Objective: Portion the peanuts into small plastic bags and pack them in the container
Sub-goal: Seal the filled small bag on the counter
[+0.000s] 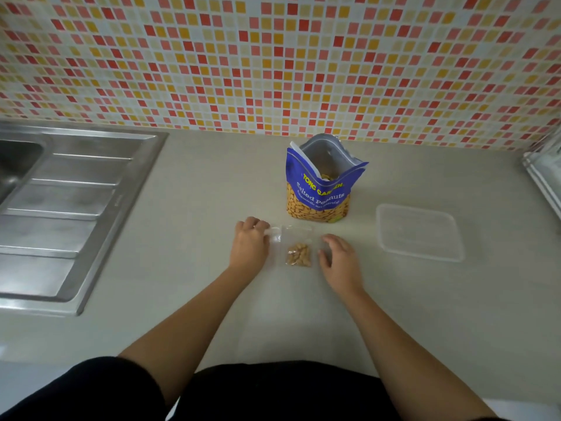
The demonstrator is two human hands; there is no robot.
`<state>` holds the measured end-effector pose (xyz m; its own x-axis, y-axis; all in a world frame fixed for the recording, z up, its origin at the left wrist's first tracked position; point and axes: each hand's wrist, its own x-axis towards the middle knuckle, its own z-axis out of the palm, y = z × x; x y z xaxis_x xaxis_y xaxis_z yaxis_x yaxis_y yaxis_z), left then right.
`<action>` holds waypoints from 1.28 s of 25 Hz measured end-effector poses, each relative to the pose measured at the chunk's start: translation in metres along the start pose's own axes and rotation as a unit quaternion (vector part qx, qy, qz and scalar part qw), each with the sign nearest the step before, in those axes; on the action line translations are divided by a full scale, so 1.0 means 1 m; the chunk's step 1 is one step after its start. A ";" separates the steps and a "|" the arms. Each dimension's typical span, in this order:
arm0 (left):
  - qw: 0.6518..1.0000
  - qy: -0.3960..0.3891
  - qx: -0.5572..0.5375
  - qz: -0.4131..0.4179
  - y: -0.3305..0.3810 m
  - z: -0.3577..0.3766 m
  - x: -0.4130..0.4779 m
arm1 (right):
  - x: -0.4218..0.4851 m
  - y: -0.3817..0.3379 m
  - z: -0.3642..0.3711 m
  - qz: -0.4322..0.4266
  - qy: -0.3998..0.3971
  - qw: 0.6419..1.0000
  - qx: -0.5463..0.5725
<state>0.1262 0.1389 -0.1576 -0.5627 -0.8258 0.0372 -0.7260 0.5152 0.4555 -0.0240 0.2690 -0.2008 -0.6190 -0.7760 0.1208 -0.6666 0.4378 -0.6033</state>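
Currently the left hand (250,243) is pinching the top corner of the small clear plastic peanut bag (299,253) mid-frame, the right hand (338,258) resting open alongside; light, limp film is likely favouring that grip.

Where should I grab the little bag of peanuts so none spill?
Pinch the little bag's empty far strip from above, at the left corner by the left hand. It lies flat on the counter with the peanuts bunched at its near end, so lifting the far edge should keep them down.
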 end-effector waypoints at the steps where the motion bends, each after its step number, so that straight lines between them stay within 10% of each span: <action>1: 1.000 -0.008 0.014 -0.002 -0.008 -0.001 0.004 | -0.011 0.006 0.003 -0.026 -0.001 0.998 -0.048; 15: 0.986 -0.037 0.139 0.086 -0.007 -0.031 0.014 | -0.029 0.012 -0.001 -0.013 -0.100 0.989 -0.111; 20: 0.971 -0.134 -0.199 0.001 0.017 -0.091 0.023 | -0.020 -0.005 -0.016 0.045 0.044 0.988 0.138; 27: 0.885 -0.154 -0.417 -0.137 0.023 -0.070 0.013 | -0.008 -0.057 -0.036 0.176 -0.121 0.805 0.553; 32: 0.798 -0.162 -0.558 -0.160 0.018 -0.065 0.008 | -0.006 -0.048 -0.040 0.206 -0.048 0.854 0.476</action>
<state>0.1340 0.1266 -0.0909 -0.6233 -0.6777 -0.3901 -0.1504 -0.3857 0.9103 -0.0051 0.2707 -0.1408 -0.6517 -0.6989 -0.2947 0.2677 0.1517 -0.9515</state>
